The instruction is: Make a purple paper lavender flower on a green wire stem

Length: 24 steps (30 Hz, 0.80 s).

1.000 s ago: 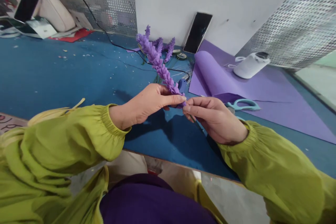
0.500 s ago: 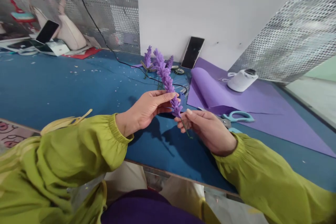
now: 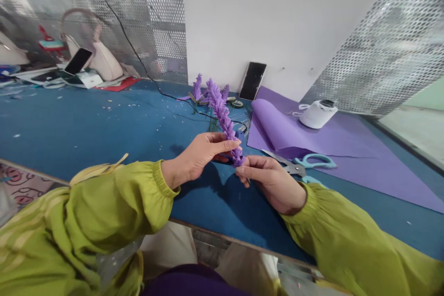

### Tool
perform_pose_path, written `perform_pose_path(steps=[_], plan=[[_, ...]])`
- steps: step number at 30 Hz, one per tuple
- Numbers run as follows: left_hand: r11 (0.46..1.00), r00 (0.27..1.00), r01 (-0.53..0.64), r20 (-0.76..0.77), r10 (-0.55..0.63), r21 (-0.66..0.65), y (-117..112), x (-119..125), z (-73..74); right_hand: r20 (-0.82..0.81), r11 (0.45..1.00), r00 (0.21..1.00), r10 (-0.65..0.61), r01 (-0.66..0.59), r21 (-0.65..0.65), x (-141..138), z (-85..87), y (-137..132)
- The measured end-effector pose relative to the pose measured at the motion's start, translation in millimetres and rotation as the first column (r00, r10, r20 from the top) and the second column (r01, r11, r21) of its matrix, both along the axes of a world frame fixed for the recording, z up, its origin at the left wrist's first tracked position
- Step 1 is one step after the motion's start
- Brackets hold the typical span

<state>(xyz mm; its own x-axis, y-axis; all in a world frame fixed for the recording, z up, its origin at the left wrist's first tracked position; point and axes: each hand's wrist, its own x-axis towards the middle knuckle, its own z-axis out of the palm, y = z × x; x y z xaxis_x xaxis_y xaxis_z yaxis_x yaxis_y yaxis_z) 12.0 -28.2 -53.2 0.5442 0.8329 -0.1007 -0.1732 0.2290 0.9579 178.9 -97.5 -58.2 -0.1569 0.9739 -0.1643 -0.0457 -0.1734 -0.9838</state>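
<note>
A purple artificial lavender stalk (image 3: 221, 111) slants up and away from me over the blue table. My left hand (image 3: 199, 155) is closed around its lower part, thumb on top. At the bottom end of the blossoms, my right hand (image 3: 270, 178) pinches the stalk between thumb and fingers; most of the green stem is hidden there. Behind it, more purple lavender flowers (image 3: 197, 88) lie near green tape rolls (image 3: 237, 104). Scissors with light blue handles (image 3: 315, 161) lie just beyond my right hand, partly over a purple sheet (image 3: 360, 166).
A white spool of thread (image 3: 317, 114) stands on the purple sheet. One phone (image 3: 253, 81) leans against the white board (image 3: 277, 23). A black cable (image 3: 135, 51) runs across the table behind the flowers. At the far left are a handbag (image 3: 106, 60) and another phone (image 3: 79, 60).
My right hand has come up to the base of the blossoms, and the stem end that hung free is now hidden. The view has tilted slightly upward.
</note>
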Motion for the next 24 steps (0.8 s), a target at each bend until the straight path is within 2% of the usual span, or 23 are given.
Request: perform_pose_path(steps=[7, 10, 13, 16, 18, 21, 24], plan=[[0.997, 0.997, 0.052, 0.055, -0.048, -0.057, 0.5, 1.6, -0.7, -0.027, 0.999, 0.999, 0.032, -0.033, -0.031, -2.3, 3.1, -1.5], [0.996, 0.998, 0.023, 0.061, -0.017, -0.084, 2.5, 0.5, 1.2, -0.058, 0.995, 0.994, 0.093, -0.095, -0.037, -2.9, 3.0, -2.9], [0.995, 0.997, -0.045, 0.057, 0.05, -0.092, 5.0, -2.0, 3.7, -0.065, 0.997, 0.995, 0.074, -0.074, 0.003, -1.1, 2.0, -3.2], [0.993, 0.996, -0.071, 0.054, 0.076, -0.09, 6.6, -4.0, 5.0, -0.008, 0.997, 1.0, 0.027, -0.026, 0.079, 2.4, 1.9, -2.6], [0.994, 0.996, -0.074, 0.052, 0.078, -0.083, 6.8, -4.5, 4.9, 0.069, 0.991, 0.997, 0.04, -0.048, 0.124, 4.1, 2.8, -2.6], [0.991, 0.992, -0.115, 0.048, 0.118, -0.061, 7.0, -4.7, 3.5, 0.169, 0.987, 0.982, 0.087, -0.108, 0.12, 3.6, 4.6, -4.0], [0.987, 0.986, -0.157, 0.056, 0.159, -0.038, 7.5, -5.1, 1.6, 0.207, 0.989, 0.975, 0.086, -0.108, 0.099, 0.7, 4.4, -5.7]])
